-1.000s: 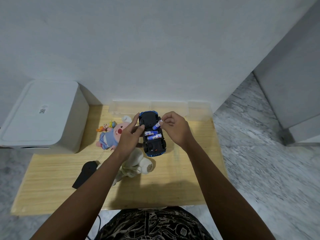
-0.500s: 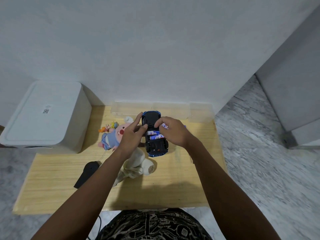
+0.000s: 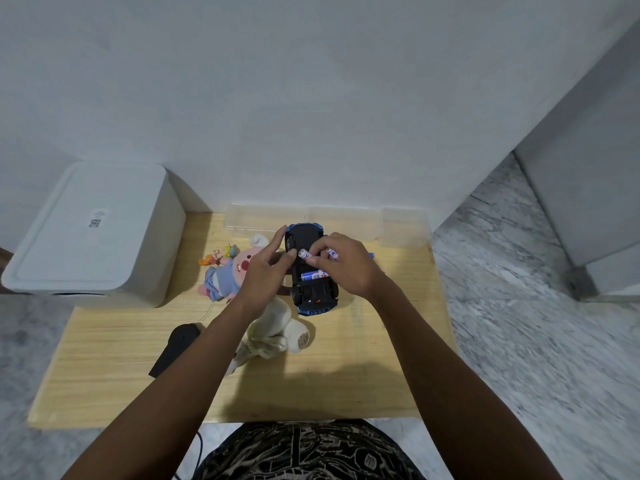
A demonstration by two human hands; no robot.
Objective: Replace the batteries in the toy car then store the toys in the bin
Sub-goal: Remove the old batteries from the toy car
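Batteries (image 3: 315, 274) sit in the upturned toy car (image 3: 313, 271) at frame centre on the table (image 3: 138, 341), where the right hand (image 3: 346, 265) pinches one battery (image 3: 306, 254) and the left hand (image 3: 266, 271) steadies the car with straight fingers.

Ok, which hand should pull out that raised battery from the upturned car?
Right. The right hand already pinches the raised battery over the toy car, while the left hand steadies the car's side.
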